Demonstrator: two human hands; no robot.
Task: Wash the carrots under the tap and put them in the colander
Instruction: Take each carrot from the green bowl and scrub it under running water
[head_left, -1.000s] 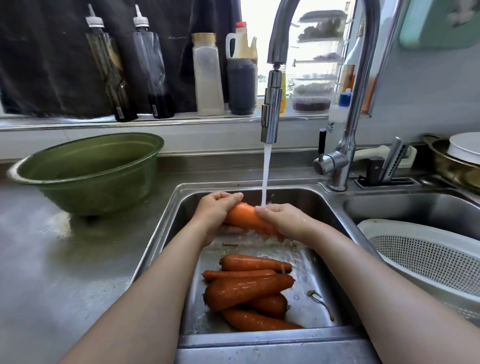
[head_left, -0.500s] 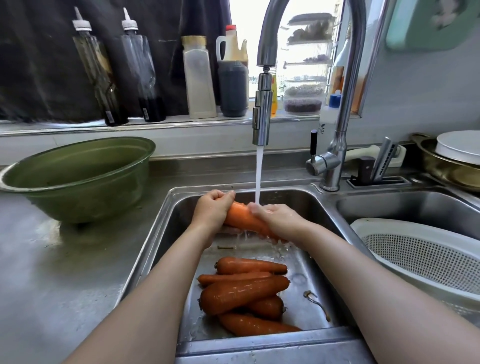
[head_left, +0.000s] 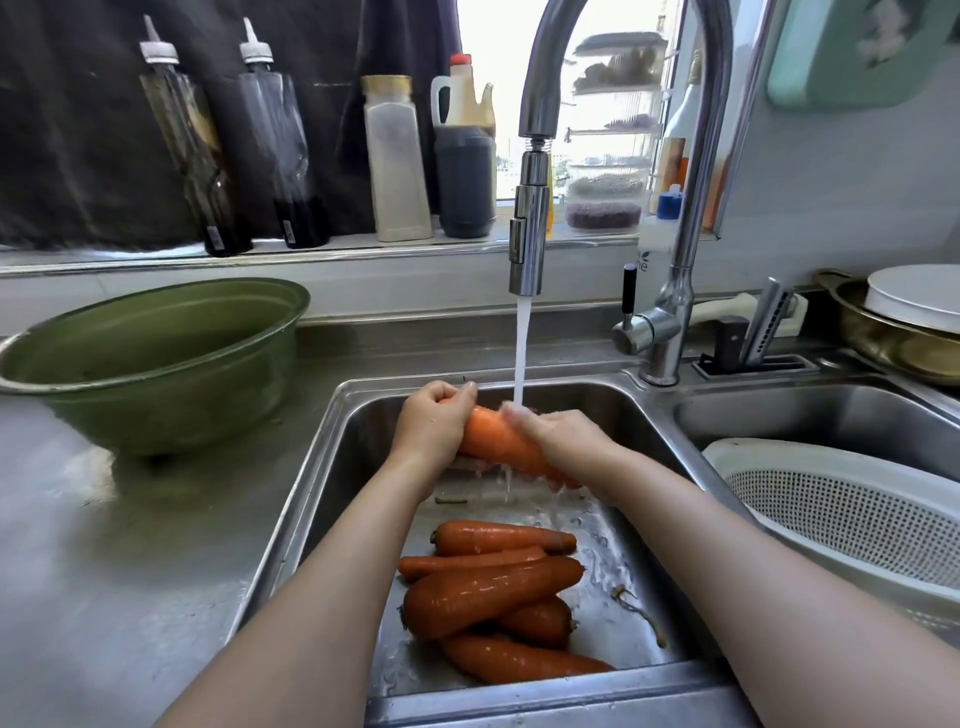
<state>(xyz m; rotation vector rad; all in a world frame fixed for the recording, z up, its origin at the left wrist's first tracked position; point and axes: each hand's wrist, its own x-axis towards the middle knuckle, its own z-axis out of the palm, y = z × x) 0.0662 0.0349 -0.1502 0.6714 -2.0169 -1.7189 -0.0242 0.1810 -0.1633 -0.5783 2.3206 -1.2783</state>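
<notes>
So both hands are on one carrot (head_left: 491, 441) right now. The left hand (head_left: 434, 423) is wrapping its fingers round the fat end, and the right hand (head_left: 563, 436) is gripping over the thinner end, so both are grasping it, nothing loose. They're holding it above the left basin of the sink (head_left: 332, 467), tilted with the fat end higher. The water stream (head_left: 521, 353) is coming down from 12 o'clock, hitting the carrot right between the two hands and dripping off underneath. The tap (head_left: 531, 239) is hanging straight above that.

At 6 o'clock from the hands, five more carrots (head_left: 493, 592) are lying in a wet heap on the basin floor, touching and overlapping each other. A few stringy root bits are sitting just beside them at 3 o'clock.

The white colander (head_left: 841, 514) is sitting in the right basin, around 4 o'clock from the hands, well apart from them, and no carrots are showing in the part I can see. Over at 9 o'clock a green bowl (head_left: 156, 364) is resting on the steel tabletop (head_left: 104, 571). Sauce bottles (head_left: 187, 156) are lining the window ledge from 10 to 12 o'clock.
</notes>
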